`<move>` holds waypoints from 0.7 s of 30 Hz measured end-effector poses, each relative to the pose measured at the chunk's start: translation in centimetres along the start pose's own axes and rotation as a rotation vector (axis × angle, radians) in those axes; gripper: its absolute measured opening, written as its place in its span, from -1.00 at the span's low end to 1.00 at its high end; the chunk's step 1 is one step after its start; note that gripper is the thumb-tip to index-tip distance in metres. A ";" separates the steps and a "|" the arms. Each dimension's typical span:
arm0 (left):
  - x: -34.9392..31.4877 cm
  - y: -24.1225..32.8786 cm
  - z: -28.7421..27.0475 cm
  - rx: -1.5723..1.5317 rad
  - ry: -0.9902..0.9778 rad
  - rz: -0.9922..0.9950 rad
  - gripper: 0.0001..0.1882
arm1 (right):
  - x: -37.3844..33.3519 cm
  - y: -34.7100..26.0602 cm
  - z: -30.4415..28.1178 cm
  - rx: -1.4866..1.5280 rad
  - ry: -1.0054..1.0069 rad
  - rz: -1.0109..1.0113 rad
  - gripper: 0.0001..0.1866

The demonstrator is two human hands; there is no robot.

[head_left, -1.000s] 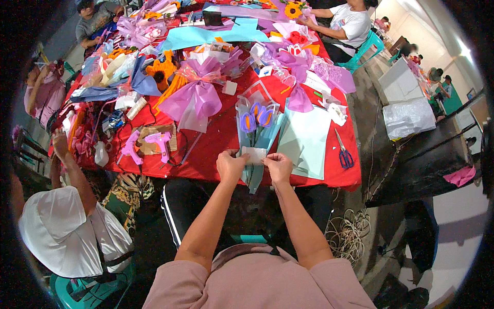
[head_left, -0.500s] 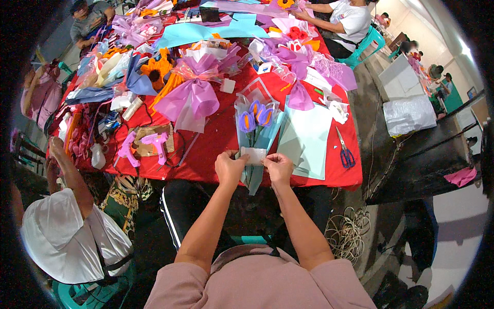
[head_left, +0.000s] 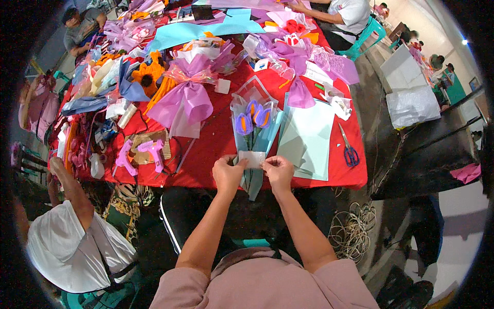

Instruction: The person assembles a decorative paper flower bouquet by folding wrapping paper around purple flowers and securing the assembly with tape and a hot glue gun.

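Between my hands a small white rectangular piece (head_left: 252, 160) lies across the stems of a small bouquet; its material I cannot make out. My left hand (head_left: 228, 175) pinches its left end, and my right hand (head_left: 279, 174) pinches its right end. Above it are several purple tulip-like flowers (head_left: 244, 125) with orange middles, in clear white-edged film and light blue wrapping paper (head_left: 274, 138). The bouquet's lower tip reaches past the table's front edge. Pale green sheets (head_left: 311, 135) lie just right of it.
Blue-handled scissors (head_left: 351, 154) lie at the right of the red-covered table (head_left: 203, 167). Two pink glue guns (head_left: 152, 150) rest left of my hands. Purple-wrapped bouquets (head_left: 188, 98) fill the middle. A person in white (head_left: 67, 242) sits at my left; coiled cord (head_left: 353, 230) lies on the floor.
The view has shifted slightly. My hands still hold both ends of the white piece over the stems. The person at the near left has shifted a little.
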State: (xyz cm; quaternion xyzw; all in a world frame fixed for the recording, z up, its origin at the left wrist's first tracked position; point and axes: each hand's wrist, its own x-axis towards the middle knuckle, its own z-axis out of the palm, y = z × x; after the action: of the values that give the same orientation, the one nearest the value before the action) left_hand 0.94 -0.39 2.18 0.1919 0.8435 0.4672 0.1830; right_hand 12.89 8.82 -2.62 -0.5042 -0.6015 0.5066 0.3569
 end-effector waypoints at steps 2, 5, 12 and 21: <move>0.1 -0.1 0.0 -0.002 -0.017 -0.016 -0.58 | -0.2 -0.2 0.0 -0.007 -0.006 0.005 -0.86; 0.4 -0.5 0.0 -0.018 -0.051 -0.045 -0.57 | -0.2 -0.1 -0.2 0.022 -0.054 0.023 -0.79; 0.6 -1.4 -0.3 -0.030 -0.007 0.042 -0.40 | 0.2 -3.6 -3.0 -0.089 -0.348 -0.066 -0.22; -0.3 2.7 -1.5 0.313 -0.113 0.722 -0.34 | 0.6 -6.9 -4.2 -0.603 -0.358 -0.503 -0.19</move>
State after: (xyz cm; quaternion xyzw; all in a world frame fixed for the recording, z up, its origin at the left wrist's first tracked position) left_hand 0.89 -0.27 5.26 0.5269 0.7715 0.3560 0.0217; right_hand 15.03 10.64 4.98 -0.3276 -0.8793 0.2849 0.1958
